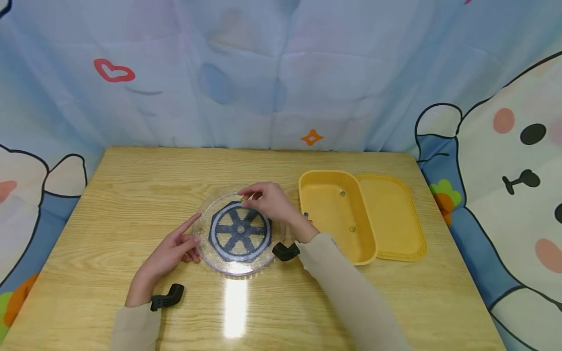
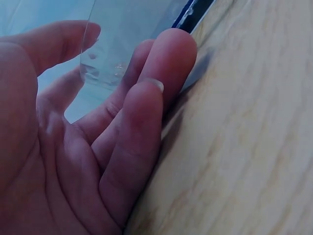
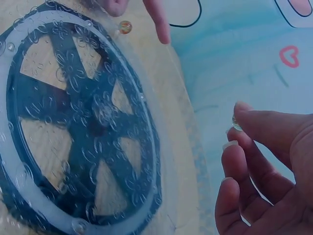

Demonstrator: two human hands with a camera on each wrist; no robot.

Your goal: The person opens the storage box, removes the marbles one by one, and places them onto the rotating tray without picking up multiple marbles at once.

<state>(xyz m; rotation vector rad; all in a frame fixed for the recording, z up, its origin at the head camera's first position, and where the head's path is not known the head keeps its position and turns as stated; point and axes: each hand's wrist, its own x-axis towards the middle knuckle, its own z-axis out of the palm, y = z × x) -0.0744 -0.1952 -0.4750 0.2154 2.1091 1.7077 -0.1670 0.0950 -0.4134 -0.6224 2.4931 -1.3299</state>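
Table (image 1: 145, 195), wood-grained, pale, with a streak of glare at the near edge of the plate. Curtain (image 1: 246, 107) behind, from ten to two o'clock, light blue cloth printed with cartoon animals, a red heart and an orange star.

Plate (image 1: 239, 273): round, clear, embossed with flower-like figures, material uncertain between glass and plastic. Wheel-shaped piece (image 1: 240, 229): dark blue, six spokes, pale ring, angular outer edge, visible through the plate.

Box (image 1: 331, 219): yellow, rounded corners, at three o'clock from the plate; small glass marbles (image 1: 352, 228) inside. Matching lid (image 1: 395, 219), yellow, flat, raised rim, beside the box at its three o'clock.

Left hand (image 1: 173, 246): at the plate's nine o'clock, touching its rim, index finger extended, others loosely bent. Amber-tinted marble (image 3: 125, 27) near it.

Right hand (image 1: 271, 201): above the plate's twelve o'clock, thumb and fingertip pinching one pale yellow-green marble (image 3: 236, 122), small, round, translucent, partly hidden by the thumb.
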